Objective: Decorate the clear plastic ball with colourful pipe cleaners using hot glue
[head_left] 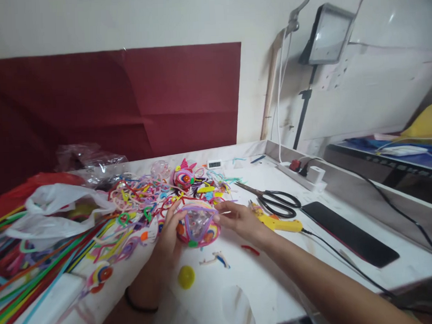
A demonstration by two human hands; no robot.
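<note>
Over the white bench (pixel 295 261), in front of me, is a rounded, multicoloured craft piece with a clear, purple-edged panel (pixel 200 224). The left hand (pixel 168 233) grips its left side; the right hand (pixel 242 222) pinches its upper right edge between thumb and fingers. Nearer lies a flat yellow disc (pixel 186 277); rightward, a yellow glue gun (pixel 281 223) and black-handled scissors (pixel 275 199); behind, a jumble of colourful strips (pixel 140 196).

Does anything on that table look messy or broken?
Yes, messy: colourful craft bits lie jumbled in a heap behind the decorated ball, and a red scrap lies apart from them. I see nothing clearly broken.
</note>
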